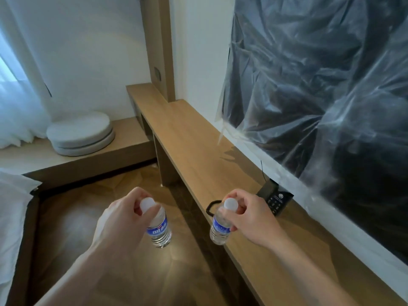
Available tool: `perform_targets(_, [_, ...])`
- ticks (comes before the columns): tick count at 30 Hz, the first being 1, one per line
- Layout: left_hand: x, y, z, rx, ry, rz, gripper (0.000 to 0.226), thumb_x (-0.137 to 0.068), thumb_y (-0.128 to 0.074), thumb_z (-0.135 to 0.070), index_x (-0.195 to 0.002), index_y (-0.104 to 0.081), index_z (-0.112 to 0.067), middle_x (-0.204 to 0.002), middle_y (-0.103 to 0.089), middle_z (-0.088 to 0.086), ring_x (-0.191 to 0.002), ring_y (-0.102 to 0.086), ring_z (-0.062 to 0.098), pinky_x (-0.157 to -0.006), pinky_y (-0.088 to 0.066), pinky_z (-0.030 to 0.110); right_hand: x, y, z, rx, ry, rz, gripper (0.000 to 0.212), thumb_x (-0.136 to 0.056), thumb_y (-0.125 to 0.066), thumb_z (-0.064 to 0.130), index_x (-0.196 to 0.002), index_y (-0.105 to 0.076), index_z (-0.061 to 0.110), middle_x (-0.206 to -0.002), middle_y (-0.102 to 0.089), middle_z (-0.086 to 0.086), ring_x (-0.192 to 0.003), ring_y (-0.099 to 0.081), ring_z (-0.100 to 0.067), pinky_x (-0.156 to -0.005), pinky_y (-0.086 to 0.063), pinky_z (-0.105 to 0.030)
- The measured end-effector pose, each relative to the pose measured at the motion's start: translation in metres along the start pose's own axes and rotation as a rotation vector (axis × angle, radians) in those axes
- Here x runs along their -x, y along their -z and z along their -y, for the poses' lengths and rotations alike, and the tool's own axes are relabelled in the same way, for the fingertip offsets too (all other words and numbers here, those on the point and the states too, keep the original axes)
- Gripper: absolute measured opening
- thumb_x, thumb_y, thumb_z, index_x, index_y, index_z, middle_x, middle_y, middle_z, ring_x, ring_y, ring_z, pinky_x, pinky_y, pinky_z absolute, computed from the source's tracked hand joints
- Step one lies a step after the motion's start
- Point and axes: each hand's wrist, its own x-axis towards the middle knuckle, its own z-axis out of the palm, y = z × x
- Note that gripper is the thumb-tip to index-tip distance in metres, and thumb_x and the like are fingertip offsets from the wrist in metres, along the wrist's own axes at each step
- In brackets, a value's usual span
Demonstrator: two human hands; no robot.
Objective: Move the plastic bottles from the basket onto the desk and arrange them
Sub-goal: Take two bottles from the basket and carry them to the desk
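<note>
My left hand (125, 214) grips the neck of a clear plastic bottle (159, 230) with a blue label and white cap, holding it upright in the air over the wooden floor, left of the desk. My right hand (247, 214) grips a second bottle (218, 229) of the same kind just below its cap, at the front edge of the long wooden desk (198, 155). I cannot tell whether that bottle's base touches the desk. No basket is in view.
A black card-like device (276, 200) with a thin cable and a black loop (212, 207) lie on the desk near my right hand. A screen wrapped in plastic sheet (320, 85) hangs above the desk. Two round white cushions (80, 133) sit on a low platform at left; a bed corner (13, 208) is at far left.
</note>
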Motion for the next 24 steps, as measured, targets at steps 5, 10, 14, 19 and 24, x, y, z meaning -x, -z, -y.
perform_targets(5, [-0.096,0.010,0.034,0.019,0.001,0.017,0.021,-0.090,-0.074,-0.047,-0.100,-0.064,-0.030,-0.084,-0.068,-0.015,-0.071,-0.063,0.006,-0.054,-0.038,0.017,-0.095,-0.028,0.028,-0.010,0.020,0.027,0.019,-0.095,-0.077,0.043,-0.106,-0.065,0.034,-0.098,-0.074,0.007,-0.085,-0.078,-0.009,-0.066,-0.066,-0.028])
perform_targets(10, [-0.200,0.024,0.078,0.030,-0.044,0.081,0.020,-0.089,-0.073,-0.050,-0.098,-0.062,-0.035,-0.083,-0.068,-0.015,-0.073,-0.064,0.005,-0.053,-0.040,0.016,-0.184,-0.071,0.052,-0.025,0.002,-0.005,0.021,-0.093,-0.079,0.046,-0.105,-0.065,0.036,-0.097,-0.074,0.009,-0.092,-0.077,-0.011,-0.069,-0.069,-0.035])
perform_targets(14, [-0.288,0.034,0.108,-0.035,-0.121,0.126,0.020,-0.090,-0.070,-0.054,-0.097,-0.060,-0.038,-0.080,-0.067,-0.015,-0.072,-0.062,0.003,-0.055,-0.036,0.015,-0.243,-0.096,0.070,-0.111,-0.059,-0.052,0.021,-0.091,-0.082,0.043,-0.105,-0.067,0.036,-0.099,-0.074,0.009,-0.098,-0.076,-0.014,-0.071,-0.069,-0.039])
perform_targets(19, [-0.386,0.035,0.132,-0.080,-0.162,0.206,0.021,-0.091,-0.067,-0.055,-0.101,-0.059,-0.038,-0.085,-0.068,-0.015,-0.077,-0.061,0.001,-0.056,-0.038,0.018,-0.307,-0.113,0.090,-0.103,-0.119,-0.096,0.020,-0.092,-0.082,0.040,-0.104,-0.068,0.036,-0.098,-0.075,0.009,-0.090,-0.076,-0.013,-0.068,-0.067,-0.030])
perform_targets(24, [-0.472,0.026,0.140,-0.062,-0.194,0.224,0.019,-0.092,-0.068,-0.051,-0.102,-0.059,-0.037,-0.088,-0.067,-0.017,-0.079,-0.061,0.003,-0.056,-0.038,0.015,-0.382,-0.123,0.095,-0.107,-0.152,-0.126,0.016,-0.093,-0.081,0.040,-0.104,-0.070,0.036,-0.096,-0.076,0.011,-0.089,-0.075,-0.011,-0.065,-0.065,-0.027])
